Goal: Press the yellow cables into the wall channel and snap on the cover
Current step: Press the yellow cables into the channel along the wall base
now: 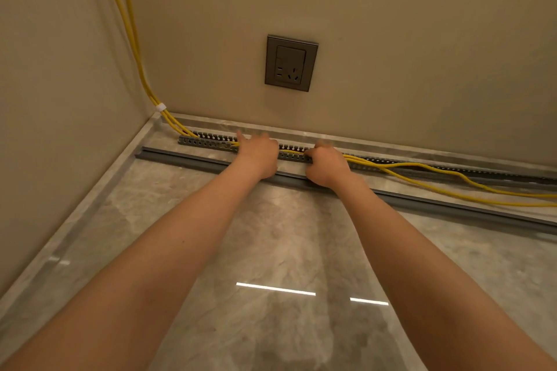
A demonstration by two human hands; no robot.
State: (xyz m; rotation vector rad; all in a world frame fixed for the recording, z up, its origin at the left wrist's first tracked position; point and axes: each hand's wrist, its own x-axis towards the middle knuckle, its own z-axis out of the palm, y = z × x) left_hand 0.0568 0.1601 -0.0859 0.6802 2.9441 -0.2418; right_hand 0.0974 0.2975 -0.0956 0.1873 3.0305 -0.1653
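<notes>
Two bare hands work side by side at the slotted wall channel (208,141), which lies along the foot of the wall just in front of the stone skirting (391,146). The left hand (257,155) reaches forward with its fingers stretched onto the channel, apparently pressing down, though motion blurs them. The right hand (327,164) has its fingers curled at the channel's near edge and seems to pinch the yellow cables (176,124) where they leave it. Probably one hand seats a stretch while the other feeds slack.

These cables are thin, round and flexible. They drop down the room corner, pass a white tie (160,106), and enter the channel's left end. Left of the hands they sit inside; right of the hands they snake loose over the floor (271,235).

Grey plastic teeth line both channel walls, likely gripping what is pushed between them. Its cover (187,159), a long smooth grey strip, lies parallel on the glossy marbled floor, just in front and not yet fitted. A grey socket (291,63) sits on the matte wall above.
</notes>
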